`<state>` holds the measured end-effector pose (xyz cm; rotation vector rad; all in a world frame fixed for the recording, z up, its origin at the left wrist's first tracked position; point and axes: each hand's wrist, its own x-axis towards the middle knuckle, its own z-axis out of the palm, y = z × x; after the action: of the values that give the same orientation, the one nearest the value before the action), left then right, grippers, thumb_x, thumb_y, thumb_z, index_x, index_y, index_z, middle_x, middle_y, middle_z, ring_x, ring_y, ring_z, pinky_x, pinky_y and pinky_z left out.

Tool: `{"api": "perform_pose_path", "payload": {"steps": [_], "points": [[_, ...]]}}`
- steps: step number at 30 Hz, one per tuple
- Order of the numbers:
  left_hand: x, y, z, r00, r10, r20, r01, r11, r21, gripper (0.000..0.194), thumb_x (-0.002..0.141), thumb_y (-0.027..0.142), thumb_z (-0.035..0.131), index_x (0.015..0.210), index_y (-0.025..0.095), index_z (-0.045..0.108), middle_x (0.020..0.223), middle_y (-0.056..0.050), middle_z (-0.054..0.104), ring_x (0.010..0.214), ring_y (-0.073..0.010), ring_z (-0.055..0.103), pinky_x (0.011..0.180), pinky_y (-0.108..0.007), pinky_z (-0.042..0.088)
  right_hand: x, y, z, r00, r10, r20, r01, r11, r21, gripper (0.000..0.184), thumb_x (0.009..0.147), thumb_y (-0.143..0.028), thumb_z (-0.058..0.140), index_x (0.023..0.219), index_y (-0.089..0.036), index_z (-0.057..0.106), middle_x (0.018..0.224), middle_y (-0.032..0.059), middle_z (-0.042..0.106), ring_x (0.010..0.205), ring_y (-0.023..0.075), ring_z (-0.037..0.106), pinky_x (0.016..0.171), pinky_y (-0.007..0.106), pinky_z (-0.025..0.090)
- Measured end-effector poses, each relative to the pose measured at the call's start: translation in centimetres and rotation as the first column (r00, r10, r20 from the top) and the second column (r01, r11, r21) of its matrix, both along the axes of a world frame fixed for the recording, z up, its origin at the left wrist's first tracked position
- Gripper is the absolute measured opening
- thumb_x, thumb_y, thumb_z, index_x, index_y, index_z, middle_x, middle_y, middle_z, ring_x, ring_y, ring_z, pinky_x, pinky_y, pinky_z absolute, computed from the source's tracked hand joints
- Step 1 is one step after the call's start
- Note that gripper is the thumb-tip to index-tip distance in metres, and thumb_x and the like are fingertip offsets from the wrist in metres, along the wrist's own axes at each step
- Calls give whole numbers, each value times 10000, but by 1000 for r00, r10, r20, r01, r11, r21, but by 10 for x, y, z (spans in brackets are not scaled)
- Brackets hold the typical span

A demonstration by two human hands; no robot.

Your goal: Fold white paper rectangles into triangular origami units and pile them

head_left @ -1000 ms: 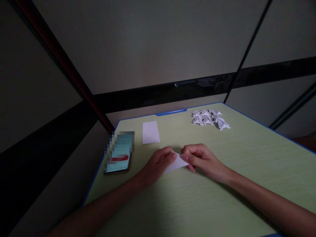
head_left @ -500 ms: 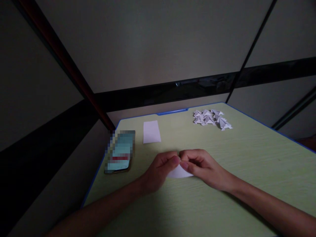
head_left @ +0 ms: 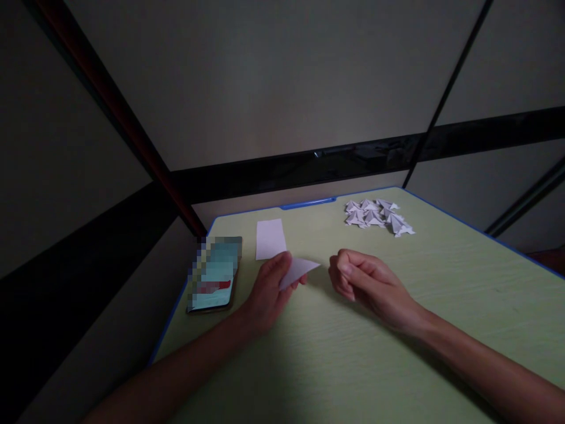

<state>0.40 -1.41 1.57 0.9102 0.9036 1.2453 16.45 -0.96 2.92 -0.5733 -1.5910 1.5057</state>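
My left hand (head_left: 270, 290) pinches a folded white piece of paper (head_left: 299, 271) between thumb and fingers. The paper's pointed corner sticks out to the right, toward my other hand, and its left part is hidden by the thumb. Apart from it, on the right, my right hand (head_left: 365, 281) is closed, thumb pressed against curled fingers, and nothing shows in it. A flat white sheet of paper (head_left: 271, 238) lies on the table just beyond my left hand.
Several folded white paper figures (head_left: 373, 217) sit grouped at the back right of the pale green table (head_left: 441, 277). To the left lies a phone (head_left: 217, 274) with its screen lit, partly pixelated. A blue strip (head_left: 309, 204) runs along the far edge, before a wall panel (head_left: 282, 88).
My right hand has let go of the folded paper and moved slightly right. The left hand has drawn left with the paper, whose pointed corner now faces right.
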Motion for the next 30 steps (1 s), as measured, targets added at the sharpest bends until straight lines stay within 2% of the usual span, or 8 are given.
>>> {"api": "perform_pose_path", "payload": {"steps": [2, 6, 14, 20, 23, 25, 28, 30], "points": [[0, 1, -6, 993, -5, -118, 10, 999, 45, 255, 714, 363, 492, 580, 147, 474, 518, 23, 502, 502, -80, 438, 515, -197, 339, -1, 4, -1, 991, -96, 89, 95, 995, 16, 270, 793, -338, 430, 594, -158, 397, 530, -42, 366, 497, 67, 330, 476, 211, 254], [3, -2, -13, 952, -41, -304, 74, 993, 97, 304, 735, 383, 446, 553, 140, 474, 510, 15, 489, 487, -87, 419, 505, -210, 313, -6, 6, -7, 954, -116, 276, 116, 993, 18, 241, 753, -345, 482, 626, -153, 410, 539, -48, 355, 493, 64, 319, 451, 201, 238], [2, -2, -11, 858, -76, -509, 165, 977, 132, 305, 741, 370, 424, 531, 149, 411, 485, 47, 358, 469, -75, 328, 455, -209, 235, -6, 4, -10, 987, 17, 162, 1, 994, -110, 138, 751, -233, 469, 800, -194, 346, 483, -93, 326, 408, 46, 251, 381, 170, 172], [4, -2, -13, 868, -34, -495, 128, 979, 159, 305, 745, 360, 408, 520, 163, 347, 494, 52, 325, 474, -72, 303, 458, -208, 236, -9, 1, -11, 987, -56, 148, 72, 992, -106, 202, 703, -203, 524, 730, -193, 324, 453, -104, 303, 401, 37, 218, 379, 168, 151], [4, -1, -14, 884, -40, -467, 117, 984, 138, 309, 736, 376, 416, 520, 157, 382, 486, 47, 370, 468, -75, 335, 461, -207, 253, -10, 0, -13, 985, -105, 134, 122, 985, -121, 205, 708, -242, 523, 718, -195, 324, 417, -117, 271, 371, 32, 184, 364, 165, 129], [2, 1, -15, 889, -1, -459, 75, 987, 142, 319, 730, 394, 422, 526, 149, 418, 493, 35, 412, 480, -84, 373, 471, -208, 269, -9, 2, -12, 974, -170, 149, 188, 975, -116, 198, 713, -274, 518, 737, -193, 339, 398, -124, 247, 354, 31, 162, 353, 163, 115], [0, 4, -16, 891, 87, -445, -8, 984, 176, 331, 722, 411, 435, 526, 144, 434, 497, 30, 420, 496, -91, 388, 487, -210, 283, -6, 6, -9, 937, -311, 163, 319, 947, -28, 194, 705, -290, 531, 761, -180, 381, 433, -110, 254, 380, 40, 209, 370, 169, 164], [0, 3, -16, 887, 95, -452, -11, 983, 185, 329, 721, 406, 437, 517, 149, 413, 487, 40, 379, 487, -86, 363, 482, -209, 273, -5, 7, -8, 925, -330, 188, 328, 944, 43, 188, 705, -309, 533, 741, -166, 417, 498, -78, 313, 444, 52, 287, 413, 181, 223]]}}
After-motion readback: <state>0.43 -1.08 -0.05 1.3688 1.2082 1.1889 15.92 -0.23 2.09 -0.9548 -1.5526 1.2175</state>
